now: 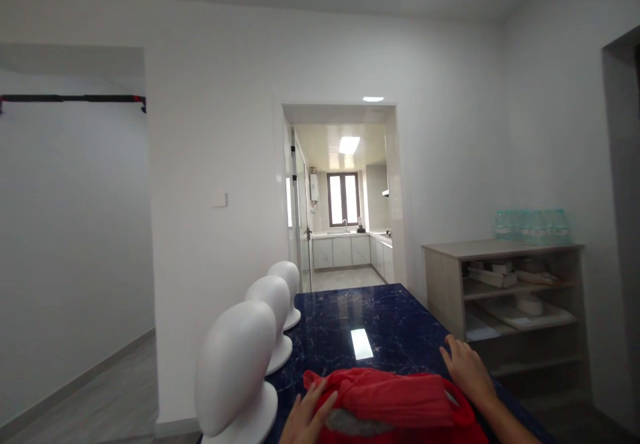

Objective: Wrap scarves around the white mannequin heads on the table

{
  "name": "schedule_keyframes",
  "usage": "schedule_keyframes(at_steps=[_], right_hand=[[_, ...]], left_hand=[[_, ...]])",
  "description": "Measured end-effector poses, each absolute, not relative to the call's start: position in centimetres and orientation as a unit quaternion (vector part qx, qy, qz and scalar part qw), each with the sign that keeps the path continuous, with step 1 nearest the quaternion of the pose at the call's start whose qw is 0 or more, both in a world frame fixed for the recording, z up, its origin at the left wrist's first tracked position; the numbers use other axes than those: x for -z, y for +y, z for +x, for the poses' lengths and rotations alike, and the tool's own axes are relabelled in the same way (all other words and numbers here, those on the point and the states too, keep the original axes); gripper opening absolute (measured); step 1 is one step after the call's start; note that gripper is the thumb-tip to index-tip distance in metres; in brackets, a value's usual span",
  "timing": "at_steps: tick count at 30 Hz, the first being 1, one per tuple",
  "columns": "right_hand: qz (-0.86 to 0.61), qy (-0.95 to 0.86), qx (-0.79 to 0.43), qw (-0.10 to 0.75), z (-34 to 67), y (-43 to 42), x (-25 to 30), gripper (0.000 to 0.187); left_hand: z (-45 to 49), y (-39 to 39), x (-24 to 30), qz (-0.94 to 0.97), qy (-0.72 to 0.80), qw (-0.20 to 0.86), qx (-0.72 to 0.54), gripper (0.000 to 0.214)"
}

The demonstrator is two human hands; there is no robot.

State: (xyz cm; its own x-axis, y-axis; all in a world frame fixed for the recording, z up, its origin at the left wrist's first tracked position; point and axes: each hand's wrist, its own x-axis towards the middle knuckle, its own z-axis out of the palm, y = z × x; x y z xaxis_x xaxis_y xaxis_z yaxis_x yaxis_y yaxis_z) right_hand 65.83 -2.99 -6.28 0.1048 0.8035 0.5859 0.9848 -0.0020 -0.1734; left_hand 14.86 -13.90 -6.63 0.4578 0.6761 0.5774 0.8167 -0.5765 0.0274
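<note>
A bundle of red fabric (395,397), with a grey patch showing at its front, lies at the near end of the dark blue marbled table (340,317). Its lower part is cut off by the picture's bottom edge. My left hand (307,417) is at the bundle's left side, fingers spread, with the fingertips at the cloth. My right hand (467,367) is open beyond the bundle's right side, over the table's right edge, its fingers loosely bent and holding nothing visible. Three white mannequin heads (237,364) stand in a row along the table's left side.
To the right stands a wooden shelf unit (445,277) with boxes and trays inside. Several water bottles (535,226) are on its top. Past the table, a doorway leads to a kitchen with white cabinets (343,252). A wall is close on the left.
</note>
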Motion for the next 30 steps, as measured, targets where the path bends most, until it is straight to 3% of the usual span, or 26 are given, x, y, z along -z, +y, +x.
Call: schedule_keyframes(at_steps=[4,7,12,18,25,27,30], right_hand=[[-0.694,-0.646,0.162,0.273,65.8,-3.1,6.2,0.027],[-0.696,-0.647,0.152,0.271,65.8,-3.2,6.1,0.028],[-0.702,-0.644,0.14,0.27,65.8,-3.4,5.6,0.027],[-0.705,-0.642,0.136,0.267,65.5,-3.7,5.3,0.026],[-0.701,-0.644,0.13,0.277,65.4,-3.7,5.4,0.029],[-0.7,-0.647,0.127,0.275,65.4,-3.7,5.4,0.03],[-0.702,-0.647,0.125,0.271,65.5,-3.6,5.5,0.03]], left_hand=[[23.6,-12.0,4.2,-0.913,-0.327,0.154,0.191,0.094],[28.7,-11.2,3.4,-0.937,-0.291,0.112,0.16,0.093],[31.3,-9.9,3.1,-0.912,-0.385,-0.007,0.143,0.091],[30.2,-8.9,2.0,-0.871,-0.467,0.005,0.156,0.075],[25.8,-10.5,-0.7,-0.886,-0.407,-0.024,0.219,0.113],[22.9,-10.8,-1.2,-0.876,-0.426,-0.026,0.223,0.106],[18.4,-10.6,-1.2,-0.824,-0.502,-0.022,0.263,0.077]])
